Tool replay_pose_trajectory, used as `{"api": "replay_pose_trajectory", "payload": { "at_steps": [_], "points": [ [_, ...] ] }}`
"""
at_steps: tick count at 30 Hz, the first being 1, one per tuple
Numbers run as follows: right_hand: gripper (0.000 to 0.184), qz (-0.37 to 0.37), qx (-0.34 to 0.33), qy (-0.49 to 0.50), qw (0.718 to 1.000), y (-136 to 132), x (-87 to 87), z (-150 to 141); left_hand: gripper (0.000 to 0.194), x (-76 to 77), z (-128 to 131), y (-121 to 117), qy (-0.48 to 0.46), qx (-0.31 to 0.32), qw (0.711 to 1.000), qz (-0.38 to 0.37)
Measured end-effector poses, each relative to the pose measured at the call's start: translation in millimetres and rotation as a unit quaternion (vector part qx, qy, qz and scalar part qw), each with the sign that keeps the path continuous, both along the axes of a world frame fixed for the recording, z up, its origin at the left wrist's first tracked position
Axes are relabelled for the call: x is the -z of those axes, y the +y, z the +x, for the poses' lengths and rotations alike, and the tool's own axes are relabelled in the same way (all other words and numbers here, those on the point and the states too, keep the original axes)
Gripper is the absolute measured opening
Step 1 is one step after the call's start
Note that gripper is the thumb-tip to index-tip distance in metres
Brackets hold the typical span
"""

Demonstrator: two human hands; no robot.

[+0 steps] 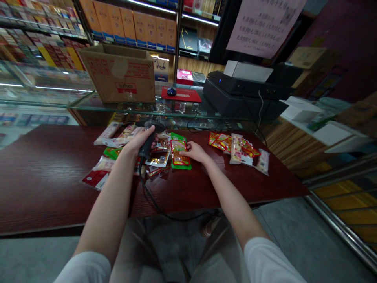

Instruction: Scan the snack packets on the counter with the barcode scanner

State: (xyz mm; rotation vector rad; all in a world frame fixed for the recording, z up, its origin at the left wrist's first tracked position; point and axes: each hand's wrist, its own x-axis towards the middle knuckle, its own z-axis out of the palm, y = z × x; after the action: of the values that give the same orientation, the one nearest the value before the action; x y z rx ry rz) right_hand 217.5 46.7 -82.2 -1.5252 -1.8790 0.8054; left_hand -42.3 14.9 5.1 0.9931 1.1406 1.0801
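Note:
My left hand (141,140) is wrapped round the handle of a black barcode scanner (150,137), its head pointing down at the packets; a black cable runs from it off the table's front edge. My right hand (194,151) pinches the right edge of a green snack packet (179,155) lying on the dark red wooden table (47,181). Several more snack packets lie spread under and left of the scanner (114,135). Another small heap of red and white packets (238,149) lies to the right of my right hand.
A glass counter (88,100) behind the table carries a cardboard box (120,72), a red mouse pad with a mouse (171,91) and a black till with a printer (244,88). Shelves of boxed goods fill the back wall. Grey floor lies below.

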Motion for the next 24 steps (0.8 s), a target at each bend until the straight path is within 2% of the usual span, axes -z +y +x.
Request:
{"api": "replay_pose_trajectory", "payload": {
  "at_steps": [3, 7, 12, 15, 19, 24],
  "points": [
    [0.043, -0.05, 0.006, 0.065, 0.997, 5.1, -0.3, 9.7, 0.029, -3.1, 7.1, -2.1, 0.014, -0.005, 0.999, -0.043],
    [0.037, -0.058, 0.029, 0.18, 0.982, 8.6, -2.3, 27.7, 0.032, -2.9, 18.0, -4.5, 0.029, 0.007, 0.997, -0.066],
    [0.04, -0.025, 0.078, 0.34, 0.937, 11.5, -10.8, 56.8, 0.035, -0.3, 29.7, -8.7, 0.02, 0.05, 0.997, -0.053],
    [0.04, 0.021, 0.105, 0.415, 0.904, 13.7, -16.7, 66.7, 0.038, -0.2, 36.3, -12.1, -0.018, 0.099, 0.994, -0.034],
    [0.033, 0.093, 0.15, 0.419, 0.891, 13.3, -22.3, 65.9, 0.043, -1.0, 48.5, -20.4, -0.067, 0.181, 0.981, 0.014],
    [0.028, 0.127, 0.152, 0.412, 0.889, 8.3, -28.4, 56.6, 0.047, -4.5, 62.9, -33.3, -0.017, 0.236, 0.972, 0.011]
  ]
}}
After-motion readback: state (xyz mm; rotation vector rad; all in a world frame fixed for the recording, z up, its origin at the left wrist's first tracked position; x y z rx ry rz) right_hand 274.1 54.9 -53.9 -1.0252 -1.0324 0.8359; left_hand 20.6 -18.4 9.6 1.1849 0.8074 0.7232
